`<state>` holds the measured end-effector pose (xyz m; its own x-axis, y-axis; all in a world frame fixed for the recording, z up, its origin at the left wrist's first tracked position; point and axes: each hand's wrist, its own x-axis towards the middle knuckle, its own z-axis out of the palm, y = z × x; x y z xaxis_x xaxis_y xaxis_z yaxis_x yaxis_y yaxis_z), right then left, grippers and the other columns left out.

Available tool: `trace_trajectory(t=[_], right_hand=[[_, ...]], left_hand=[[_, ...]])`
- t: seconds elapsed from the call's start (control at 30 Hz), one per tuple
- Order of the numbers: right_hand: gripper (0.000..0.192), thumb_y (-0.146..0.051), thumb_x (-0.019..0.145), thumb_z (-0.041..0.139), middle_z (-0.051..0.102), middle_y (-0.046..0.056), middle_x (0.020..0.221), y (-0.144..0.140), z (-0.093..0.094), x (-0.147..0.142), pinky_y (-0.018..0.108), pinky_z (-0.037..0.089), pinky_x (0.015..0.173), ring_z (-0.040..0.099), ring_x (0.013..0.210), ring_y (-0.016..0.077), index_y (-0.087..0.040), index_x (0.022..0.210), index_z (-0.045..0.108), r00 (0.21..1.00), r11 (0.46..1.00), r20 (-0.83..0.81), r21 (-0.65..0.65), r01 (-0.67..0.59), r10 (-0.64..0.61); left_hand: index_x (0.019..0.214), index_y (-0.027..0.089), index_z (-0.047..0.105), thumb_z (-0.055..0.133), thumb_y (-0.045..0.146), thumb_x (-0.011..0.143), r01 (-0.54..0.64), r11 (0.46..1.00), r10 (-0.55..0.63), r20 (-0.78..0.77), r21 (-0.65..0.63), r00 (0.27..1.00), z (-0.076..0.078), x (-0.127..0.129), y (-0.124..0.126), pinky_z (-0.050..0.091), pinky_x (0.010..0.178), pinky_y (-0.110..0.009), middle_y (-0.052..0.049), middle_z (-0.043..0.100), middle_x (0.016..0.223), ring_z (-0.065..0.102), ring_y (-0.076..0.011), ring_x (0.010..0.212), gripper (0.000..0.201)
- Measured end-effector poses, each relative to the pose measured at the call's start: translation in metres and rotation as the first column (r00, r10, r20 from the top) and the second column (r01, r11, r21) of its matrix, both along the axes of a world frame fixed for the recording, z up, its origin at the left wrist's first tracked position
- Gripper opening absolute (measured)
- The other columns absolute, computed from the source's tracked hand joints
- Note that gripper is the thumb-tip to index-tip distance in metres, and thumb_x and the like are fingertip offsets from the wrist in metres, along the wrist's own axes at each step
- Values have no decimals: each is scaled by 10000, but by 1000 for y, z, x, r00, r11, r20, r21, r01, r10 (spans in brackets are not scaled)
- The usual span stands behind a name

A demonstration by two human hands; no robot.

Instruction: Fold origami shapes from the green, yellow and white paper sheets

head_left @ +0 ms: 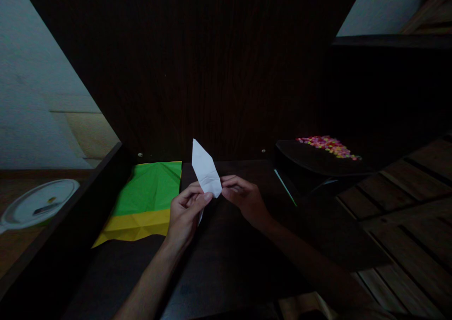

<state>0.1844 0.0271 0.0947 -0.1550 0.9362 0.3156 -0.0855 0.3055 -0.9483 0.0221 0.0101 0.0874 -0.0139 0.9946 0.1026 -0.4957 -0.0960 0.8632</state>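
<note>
Centrally, we note a white folded paper, held up above the dark tabletop between two bare hands. Its narrow far end comes to a point, leaning left; creases cross its near part.

Left hand: narrow grip, thumb laid over the paper's near end, fingers behind it. A white sliver shows beside this hand on the near side; whether it belongs to the same sheet, we cannot tell.

Right hand: fingers curled close together, tips at the paper's right edge. We cannot tell whether they pinch it or merely touch.

Left of the hands, on the tabletop, we record a green sheet with creases, a yellow band along its near side. To the right lies a thin pale strip, slanting. Farther right, a heap of small pink, red and yellow pieces sits on a dark rounded ledge. Far side: a dark upright panel. Far left, below the tabletop, we see a round white object. Light is dim throughout.
</note>
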Motion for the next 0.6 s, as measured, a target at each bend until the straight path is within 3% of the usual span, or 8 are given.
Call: trace_trajectory(t=[0.17,0.33,0.47,0.6], right_hand=[[165,-374,797,748,678,32,974,2,2,6,331,505,788,650,902,189,-228,824,677,996,997,49,12,-72,71],[138,-327,821,721,664,21,947,2,6,13,346,499,804,633,889,185,-232,901,660,979,986,152,71,-149,137],[178,-314,826,714,629,43,1042,1,7,15,356,503,834,621,983,197,-232,973,654,977,982,196,148,-114,84],[170,-285,811,734,617,40,993,-2,13,14,373,487,845,611,957,200,-220,947,652,957,964,289,261,-45,-34]], left_hand=[[779,176,761,824,240,727,27,996,-22,-54,87,998,-2,-3,2,508,801,-237,-42,710,947,658,-163,903,103],[916,216,756,806,201,756,16,990,-2,-104,139,995,2,-5,1,534,791,-232,-27,730,937,683,-153,872,168],[1014,238,743,798,198,763,-13,979,53,-189,205,981,3,-6,1,556,800,-263,-34,721,986,689,-175,893,260],[1083,225,730,778,207,780,30,965,48,-289,259,956,2,-9,3,542,886,-296,-61,678,1083,658,-207,1022,307]])
